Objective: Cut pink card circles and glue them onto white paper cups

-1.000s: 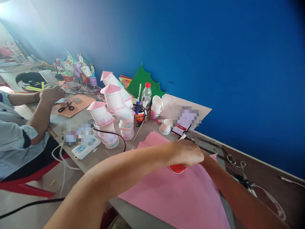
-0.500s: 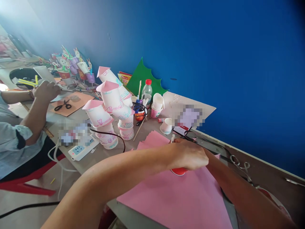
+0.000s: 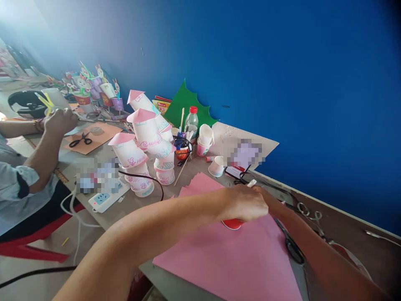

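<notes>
On a stack of pink paper (image 3: 238, 255) stands a red paper cup (image 3: 232, 225), apparently upturned, its pale rim against the sheet. My left hand (image 3: 250, 203) is closed over the cup from above and hides most of it. Just beyond, my right hand (image 3: 262, 193) grips a pen (image 3: 251, 183); only its white end sticks up. The pen's tip and most of my right fingers are hidden behind my left hand. Black-handled scissors (image 3: 293, 248) lie by the paper's right edge, next to my right forearm.
Stacked white cups with pink cone tops (image 3: 142, 129) stand left of the paper. Behind are a red-capped bottle (image 3: 191, 121), a small white cup (image 3: 216, 166) and a phone (image 3: 244, 156). A power strip (image 3: 105, 198) lies near a co-worker's hands (image 3: 61, 121), which hold yellow strips.
My right hand and the pen have moved to the right around the cup's far side. More of the scissors now shows. My left hand stays on the cup. The co-worker's yellow strips have tilted upright.
</notes>
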Demonstrator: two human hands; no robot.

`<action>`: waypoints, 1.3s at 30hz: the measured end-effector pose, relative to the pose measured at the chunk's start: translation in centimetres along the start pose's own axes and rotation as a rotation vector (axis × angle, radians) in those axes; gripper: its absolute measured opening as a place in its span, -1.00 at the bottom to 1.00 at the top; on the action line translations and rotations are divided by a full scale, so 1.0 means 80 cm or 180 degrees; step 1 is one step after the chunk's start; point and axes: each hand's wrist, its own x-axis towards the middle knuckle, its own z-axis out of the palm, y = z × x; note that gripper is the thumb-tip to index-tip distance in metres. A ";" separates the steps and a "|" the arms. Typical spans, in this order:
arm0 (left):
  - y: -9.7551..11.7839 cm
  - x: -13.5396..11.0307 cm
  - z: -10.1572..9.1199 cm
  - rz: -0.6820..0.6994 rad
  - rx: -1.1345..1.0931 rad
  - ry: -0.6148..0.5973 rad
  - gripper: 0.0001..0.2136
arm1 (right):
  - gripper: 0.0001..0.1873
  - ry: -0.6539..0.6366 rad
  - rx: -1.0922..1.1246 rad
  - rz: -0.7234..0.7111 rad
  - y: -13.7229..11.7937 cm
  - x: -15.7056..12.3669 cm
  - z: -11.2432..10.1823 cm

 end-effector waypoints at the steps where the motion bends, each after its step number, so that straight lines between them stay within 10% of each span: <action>1: 0.000 0.000 0.002 -0.0010 -0.0006 0.0040 -0.83 | -0.67 -0.0219 -0.0095 0.0042 0.004 -0.007 -0.007; 13: 0.001 0.005 0.007 -0.0156 0.0192 0.0141 -0.85 | -0.79 -0.0114 -0.0352 -0.0014 -0.015 -0.168 -0.014; 20: 0.005 -0.013 0.001 -0.0541 -0.0358 0.0460 -0.87 | -0.67 0.1035 0.0740 0.0207 -0.022 -0.162 -0.031; 27: 0.004 -0.035 0.026 -0.0942 -0.0633 0.1261 -0.77 | -0.53 0.0561 0.0245 -0.0273 -0.018 -0.144 -0.005; 33: 0.007 -0.070 0.081 -0.1431 -0.2383 0.2931 -0.81 | -0.17 0.0497 -0.0253 -0.0464 -0.030 -0.121 0.038; 39: -0.004 -0.093 0.144 -0.2020 -0.2386 0.2993 -0.82 | -0.28 0.0635 -0.0276 -0.0287 -0.015 -0.108 0.064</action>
